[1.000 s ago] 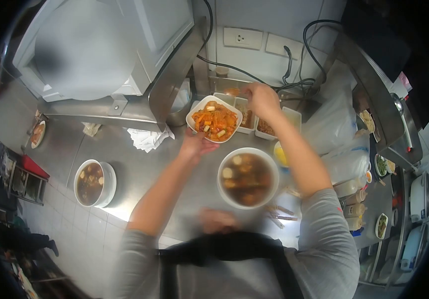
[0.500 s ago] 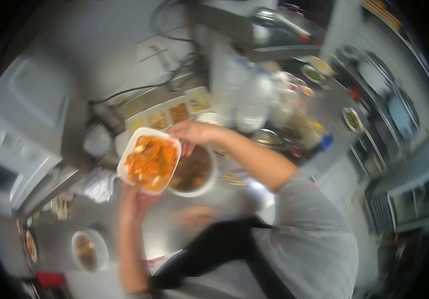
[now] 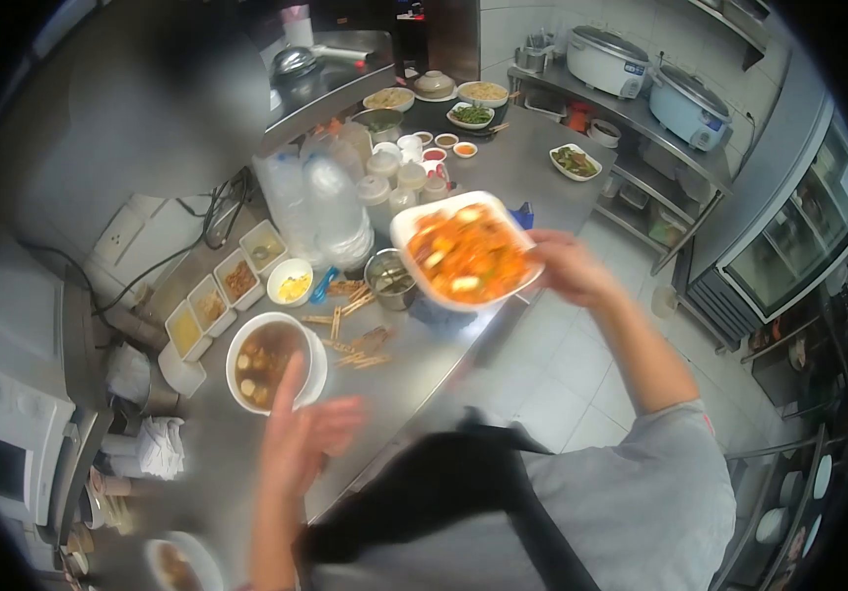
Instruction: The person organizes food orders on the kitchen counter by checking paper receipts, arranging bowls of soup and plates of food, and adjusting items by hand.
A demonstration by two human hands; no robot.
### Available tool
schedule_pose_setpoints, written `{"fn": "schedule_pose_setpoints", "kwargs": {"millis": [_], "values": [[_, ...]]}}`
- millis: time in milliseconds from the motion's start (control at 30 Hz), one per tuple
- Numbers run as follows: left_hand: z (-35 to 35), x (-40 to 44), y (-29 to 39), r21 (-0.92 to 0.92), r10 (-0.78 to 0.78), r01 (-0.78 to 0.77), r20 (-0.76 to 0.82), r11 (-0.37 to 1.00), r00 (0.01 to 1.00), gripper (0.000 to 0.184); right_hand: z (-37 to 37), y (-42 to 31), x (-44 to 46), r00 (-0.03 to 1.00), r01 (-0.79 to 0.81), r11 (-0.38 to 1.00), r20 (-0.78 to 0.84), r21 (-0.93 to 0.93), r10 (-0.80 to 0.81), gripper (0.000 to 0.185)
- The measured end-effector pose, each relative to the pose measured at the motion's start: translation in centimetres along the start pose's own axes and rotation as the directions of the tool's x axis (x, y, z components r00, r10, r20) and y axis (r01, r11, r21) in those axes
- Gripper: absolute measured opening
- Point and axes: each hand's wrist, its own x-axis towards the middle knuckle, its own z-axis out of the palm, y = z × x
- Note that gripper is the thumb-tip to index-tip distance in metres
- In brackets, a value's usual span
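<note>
My right hand [image 3: 574,268] grips the right rim of a white square-sided bowl [image 3: 406,234], held up over the counter's front edge. Orange-red food with pale pieces [image 3: 471,254] fills it. My left hand [image 3: 307,433] is open and slightly blurred, fingers apart, holding nothing. Just beyond its fingertips stands a round white bowl of brown soup with pale chunks [image 3: 264,366]; a finger overlaps its rim in view, and I cannot tell whether it touches. A white plate [image 3: 315,372] shows beside that bowl.
Wooden clothespins [image 3: 360,347] lie near a metal pot [image 3: 390,278]. Sectioned condiment trays [image 3: 212,307] and a small bowl of yellow food [image 3: 291,283] line the back. Plastic bottles [image 3: 330,202] stand mid-counter. Farther right are a dish of greens [image 3: 575,163] and rice cookers [image 3: 609,61].
The bowl of orange food has moved right, away from the soup bowl, in my right hand. My left hand has let go of it. The camera view has swung to the right.
</note>
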Motion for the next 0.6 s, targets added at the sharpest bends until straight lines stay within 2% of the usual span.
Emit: {"fn": "schedule_pose_setpoints", "kwargs": {"millis": [33,67,133,200,267,333,400,500,567,600], "values": [[-0.5,-0.5,-0.3,0.026,0.008,-0.009,0.012,1.0,1.0,0.074,-1.9,-0.8,-0.1,0.996,0.022,1.0,-0.086,0.0,-0.022,0.036],[-0.5,-0.8,-0.6,0.015,0.04,-0.04,-0.035,0.999,0.999,0.075,-3.4,-1.6,-0.4,0.967,0.073,0.997,-0.245,-0.017,-0.075,0.037],[0.1,-1.4,-1.3,-0.011,0.097,-0.099,-0.14,0.995,0.985,0.076,-8.6,-1.4,1.4,0.935,0.175,0.985,-0.314,-0.003,-0.167,0.032],[0.5,-1.7,-2.5,-0.025,0.187,-0.198,-0.234,0.98,0.954,0.068,-13.7,-0.5,4.2,0.865,0.228,0.973,-0.455,-0.019,-0.212,0.03],[2.2,-0.9,-3.3,-0.019,0.253,-0.274,-0.331,0.962,0.909,0.063,-19.6,1.6,8.0,0.813,0.268,0.96,-0.517,-0.079,-0.27,0.031],[4.7,0.7,-3.7,0.006,0.295,-0.323,-0.428,0.946,0.854,0.061,-25.0,3.9,12.3,0.753,0.305,0.946,-0.58,-0.109,-0.31,0.034],[6.4,2.5,-4.8,0.034,0.302,-0.33,-0.497,0.944,0.813,0.06,-29.0,6.4,16.2,0.692,0.27,0.947,-0.649,-0.171,-0.315,0.036],[9.0,5.8,-6.3,0.064,0.291,-0.309,-0.56,0.949,0.775,0.059,-35.1,12.0,23.8,0.738,0.223,0.972,-0.64,-0.069,-0.215,0.036],[11.3,7.7,-6.6,0.131,0.25,-0.216,-0.61,0.968,0.752,0.067,-34.6,12.6,26.5,0.801,0.164,0.985,-0.589,0.042,-0.108,0.036],[12.4,8.6,-6.7,0.16,0.231,-0.168,-0.635,0.973,0.737,0.071,-34.3,13.0,28.2,0.796,0.152,0.985,-0.601,0.079,-0.075,0.037]]}}
